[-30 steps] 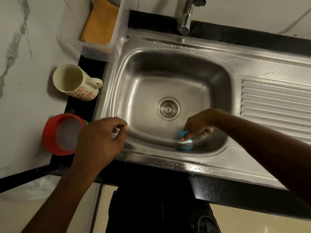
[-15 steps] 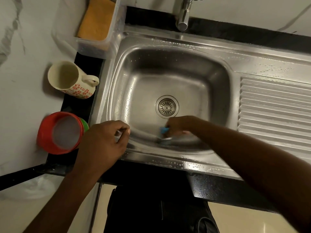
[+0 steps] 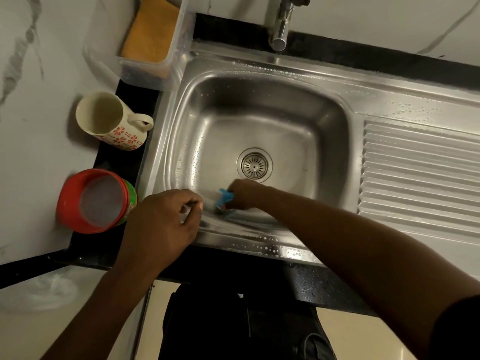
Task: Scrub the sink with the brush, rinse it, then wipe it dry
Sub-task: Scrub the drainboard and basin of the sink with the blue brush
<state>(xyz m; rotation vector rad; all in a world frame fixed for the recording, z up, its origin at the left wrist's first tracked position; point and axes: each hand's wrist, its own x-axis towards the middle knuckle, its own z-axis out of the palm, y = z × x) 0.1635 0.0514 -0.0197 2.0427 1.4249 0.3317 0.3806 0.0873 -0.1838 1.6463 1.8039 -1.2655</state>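
The stainless steel sink (image 3: 259, 100) fills the middle of the view, its basin wet with droplets and a round drain (image 3: 254, 165) at the centre. My right hand (image 3: 245, 196) grips a small blue brush (image 3: 224, 200) and presses it against the basin's near-left wall. My left hand (image 3: 166, 222) rests on the sink's front-left rim with its fingers curled; nothing shows in it. An orange cloth (image 3: 150, 32) lies in a clear plastic tub (image 3: 145, 68) at the sink's back-left corner.
A chrome tap (image 3: 281, 24) hangs over the back rim. A cream mug (image 3: 109, 120) with red flowers and a red container (image 3: 96, 201) stand on the black counter to the left. A ribbed draining board (image 3: 420, 172) lies on the right.
My right hand has slid the brush leftward along the basin's near wall, from right of the drain to left of it. My left hand has stayed on the front-left rim.
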